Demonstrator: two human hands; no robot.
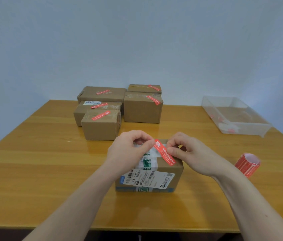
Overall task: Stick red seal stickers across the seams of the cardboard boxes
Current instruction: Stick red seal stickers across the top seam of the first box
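While both my hands hover over the small cardboard box [165, 171] at the near middle of the tabletop [41, 162], my left hand [128, 152] curls its fingers and pinches the far end of the red seal sticker [164, 152]. My right hand [187, 153] pinches the sticker's side in a tight grip. It lies slantwise across the taped seam on the box's top. Five sealed boxes [142, 110] stand behind, each bearing a red sticker. A sticker roll [247, 164] lies to my right, a clear plastic bin [251, 126] beyond it.
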